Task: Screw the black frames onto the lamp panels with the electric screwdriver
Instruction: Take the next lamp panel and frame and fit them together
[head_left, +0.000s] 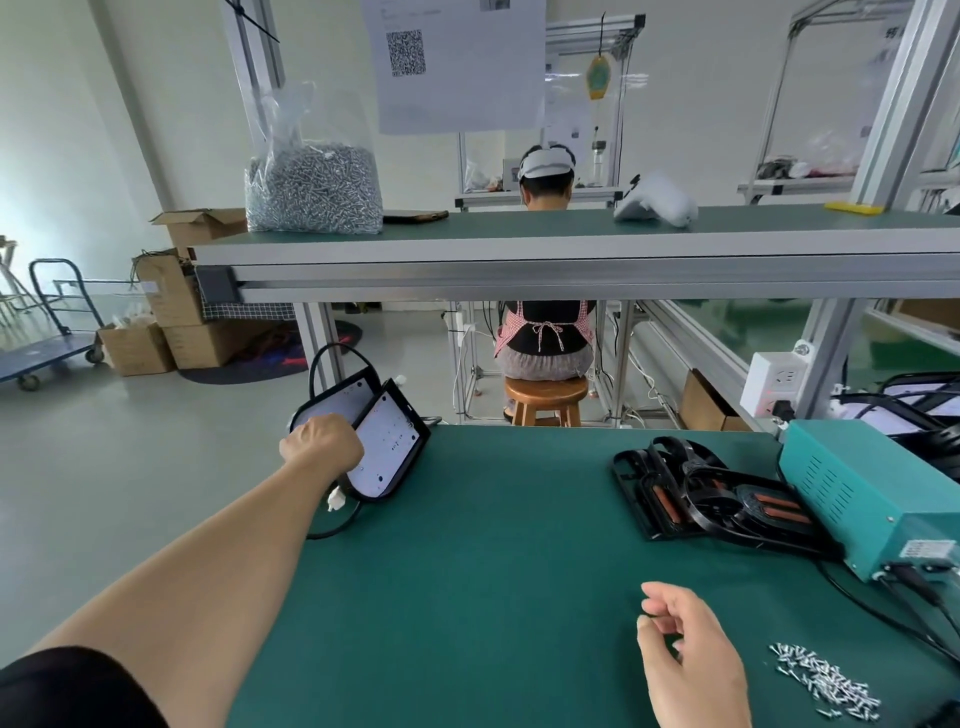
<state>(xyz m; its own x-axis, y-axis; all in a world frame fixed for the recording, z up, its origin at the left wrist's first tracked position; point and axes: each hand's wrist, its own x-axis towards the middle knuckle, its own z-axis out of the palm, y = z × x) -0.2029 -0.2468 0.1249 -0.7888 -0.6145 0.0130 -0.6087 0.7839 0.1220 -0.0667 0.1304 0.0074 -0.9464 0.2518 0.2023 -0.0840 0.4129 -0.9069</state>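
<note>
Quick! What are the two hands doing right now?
Left hand: grips a lamp panel.
Right hand: open, fingers loosely curled, holding nothing.

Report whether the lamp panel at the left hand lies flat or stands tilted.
Tilted: the lamp panel stands on its lower edge, white face showing, gripped by the left hand.
</note>
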